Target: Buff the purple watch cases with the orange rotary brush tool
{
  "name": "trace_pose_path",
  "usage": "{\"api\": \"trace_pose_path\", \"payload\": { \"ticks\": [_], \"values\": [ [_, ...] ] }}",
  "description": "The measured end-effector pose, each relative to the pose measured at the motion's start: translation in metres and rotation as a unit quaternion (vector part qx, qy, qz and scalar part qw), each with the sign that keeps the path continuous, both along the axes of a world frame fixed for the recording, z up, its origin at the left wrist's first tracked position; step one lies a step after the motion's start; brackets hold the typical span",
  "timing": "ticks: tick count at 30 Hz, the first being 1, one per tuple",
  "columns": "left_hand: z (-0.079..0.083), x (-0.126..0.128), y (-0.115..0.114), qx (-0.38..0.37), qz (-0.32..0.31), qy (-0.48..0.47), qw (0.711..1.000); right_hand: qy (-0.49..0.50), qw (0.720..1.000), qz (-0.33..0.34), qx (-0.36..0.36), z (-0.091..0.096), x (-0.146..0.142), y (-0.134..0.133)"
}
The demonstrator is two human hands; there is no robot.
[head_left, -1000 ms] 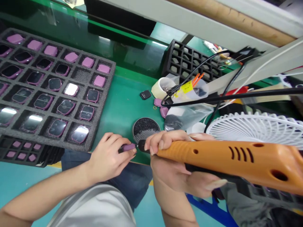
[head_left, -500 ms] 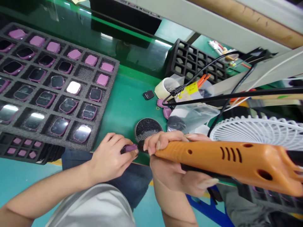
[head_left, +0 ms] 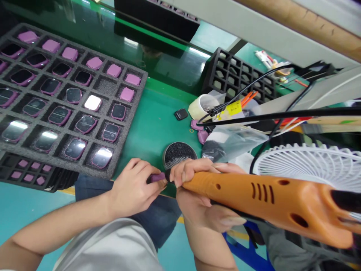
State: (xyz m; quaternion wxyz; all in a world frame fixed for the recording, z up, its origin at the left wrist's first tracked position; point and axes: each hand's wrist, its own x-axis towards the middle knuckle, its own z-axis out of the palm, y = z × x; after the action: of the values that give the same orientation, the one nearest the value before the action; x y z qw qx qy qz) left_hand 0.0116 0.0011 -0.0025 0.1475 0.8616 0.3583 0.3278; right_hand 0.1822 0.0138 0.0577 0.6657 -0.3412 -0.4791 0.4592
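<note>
My left hand (head_left: 138, 184) is closed around a small purple watch case (head_left: 157, 177), pinched between the fingers above the bench's near edge. My right hand (head_left: 197, 188) wraps around an orange power tool (head_left: 239, 192) with slots in its body. The tool's dark front end (head_left: 168, 174) points left and meets, or nearly meets, the watch case; the fingers hide the exact contact. Just beyond both hands stands a round tin (head_left: 180, 155) of tiny black pieces. On the left, a grey foam tray (head_left: 128, 130) carries several purple watches and cases.
A black square watch part (head_left: 181, 114) and a purple case (head_left: 202, 136) lie beyond the tin. Behind them stand a white cup (head_left: 194, 107) and a black divided tray (head_left: 210, 73). Cables (head_left: 299, 113) cross at right above a white fan (head_left: 299, 160).
The view has shifted slightly, so the tray and bench items appear a little further right. The tool's rear end has swung slightly left and down. Both hands keep their holds.
</note>
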Motion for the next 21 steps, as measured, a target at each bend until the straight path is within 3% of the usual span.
{"api": "trace_pose_path", "payload": {
  "ticks": [7,13,16,21],
  "values": [
    [-0.001,-0.001,0.0,0.004,0.007,0.01,1.0,-0.007,0.998,-0.037,0.046,0.002,0.007,0.005],
    [0.003,-0.006,-0.002,-0.015,-0.028,0.046,0.998,0.02,0.981,-0.18,0.07,0.002,0.04,0.024],
    [0.004,-0.008,-0.002,-0.032,-0.049,0.05,0.997,0.017,0.979,-0.193,0.064,-0.006,0.046,0.032],
    [0.002,-0.006,-0.002,-0.027,-0.023,0.05,0.998,0.018,0.977,-0.205,0.058,-0.015,0.042,0.032]
  ]
}}
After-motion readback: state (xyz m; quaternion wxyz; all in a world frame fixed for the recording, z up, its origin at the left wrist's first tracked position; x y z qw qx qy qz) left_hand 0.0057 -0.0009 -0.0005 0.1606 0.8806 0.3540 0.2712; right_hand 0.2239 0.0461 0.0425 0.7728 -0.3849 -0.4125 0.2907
